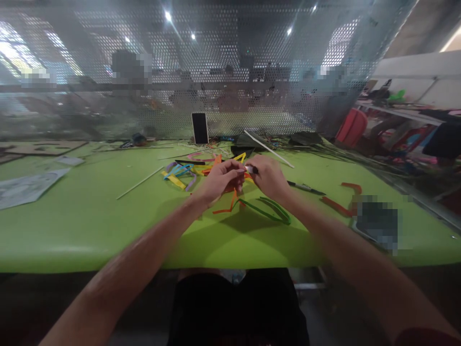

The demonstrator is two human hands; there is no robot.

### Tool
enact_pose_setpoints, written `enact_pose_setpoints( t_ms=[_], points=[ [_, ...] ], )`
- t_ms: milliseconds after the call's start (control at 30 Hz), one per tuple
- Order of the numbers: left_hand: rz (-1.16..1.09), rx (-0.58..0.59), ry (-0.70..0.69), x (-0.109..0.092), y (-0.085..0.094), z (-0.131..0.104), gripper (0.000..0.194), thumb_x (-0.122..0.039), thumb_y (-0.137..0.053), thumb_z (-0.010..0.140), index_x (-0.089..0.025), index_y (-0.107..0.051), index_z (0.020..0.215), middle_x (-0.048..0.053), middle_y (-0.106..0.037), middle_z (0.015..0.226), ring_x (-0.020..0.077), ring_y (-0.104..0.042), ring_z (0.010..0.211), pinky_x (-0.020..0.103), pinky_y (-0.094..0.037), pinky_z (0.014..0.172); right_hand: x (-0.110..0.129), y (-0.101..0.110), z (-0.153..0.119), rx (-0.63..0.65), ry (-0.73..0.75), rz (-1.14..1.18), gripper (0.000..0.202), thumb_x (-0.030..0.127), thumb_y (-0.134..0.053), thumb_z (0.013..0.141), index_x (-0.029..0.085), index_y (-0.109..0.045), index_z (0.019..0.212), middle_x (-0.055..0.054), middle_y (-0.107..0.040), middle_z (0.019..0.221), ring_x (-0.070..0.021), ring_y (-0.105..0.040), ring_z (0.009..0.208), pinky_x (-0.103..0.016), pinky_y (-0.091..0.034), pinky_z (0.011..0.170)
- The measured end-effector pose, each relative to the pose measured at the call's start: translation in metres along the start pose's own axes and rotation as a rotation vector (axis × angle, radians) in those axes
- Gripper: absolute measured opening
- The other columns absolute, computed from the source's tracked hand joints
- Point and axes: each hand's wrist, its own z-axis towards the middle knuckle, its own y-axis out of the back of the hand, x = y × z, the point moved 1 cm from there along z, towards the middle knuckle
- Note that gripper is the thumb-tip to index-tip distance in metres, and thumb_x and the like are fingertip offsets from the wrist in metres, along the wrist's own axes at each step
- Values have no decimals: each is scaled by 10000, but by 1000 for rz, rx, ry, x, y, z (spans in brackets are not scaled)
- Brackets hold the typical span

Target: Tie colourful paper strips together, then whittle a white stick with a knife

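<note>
Near the middle of the green table, my left hand [224,179] and my right hand [267,176] almost touch. My right hand is closed round a small tube [251,169] with a white end and a dark part. The fingers of my left hand are pinched together at the tube's tip; what they hold is too small to make out. Orange strips [224,211] lie below my hands, partly hidden by them. A looped green strip [275,211] rests on the table just in front. Yellow, blue and purple strips [175,179] are bunched left of my left hand.
A phone [200,128] stands upright against the perforated screen. A craft knife or pen [306,187] and orange-red strips [336,205] lie to the right. A thin stick [139,183] and paper sheets [32,185] are on the left. A white stick [270,149] lies behind my right hand.
</note>
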Motion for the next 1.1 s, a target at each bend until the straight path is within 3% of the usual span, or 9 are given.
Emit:
enact_pose_setpoints(
  t_ms=[200, 467, 833, 1100],
  points=[
    [33, -3, -2, 1, -3, -1, 250, -316, -772, 758, -159, -592, 834, -41, -597, 641, 66, -570, 500, 199, -500, 521, 10, -3, -4, 76, 50, -75, 184, 26, -480, 826, 148, -605, 767, -80, -600, 773, -206, -511, 750, -325, -371, 709],
    [103, 29, -49, 3, -3, 0, 270, -328, -791, 740, -155, -596, 812, -31, -614, 649, 81, -589, 487, 211, -476, 493, 11, -2, -4, 70, 36, -82, 185, 34, -499, 848, 149, -607, 750, -70, -594, 766, -199, -506, 757, -326, -365, 724],
    [154, 69, -85, 4, 0, 0, 136, -217, -715, 754, -152, -615, 820, -27, -630, 663, 82, -603, 517, 217, -487, 521, 13, -1, -3, 99, 26, -174, 214, 46, -496, 867, 137, -641, 737, -83, -588, 768, -203, -486, 738, -342, -358, 708],
    [166, 66, -80, 1, -2, 0, 170, -239, -737, 732, -155, -607, 804, -29, -629, 663, 81, -593, 513, 222, -486, 514, 12, -2, -4, 49, 36, -177, 246, 56, -480, 880, 151, -649, 728, -77, -585, 757, -204, -486, 743, -341, -349, 709]
  ],
)
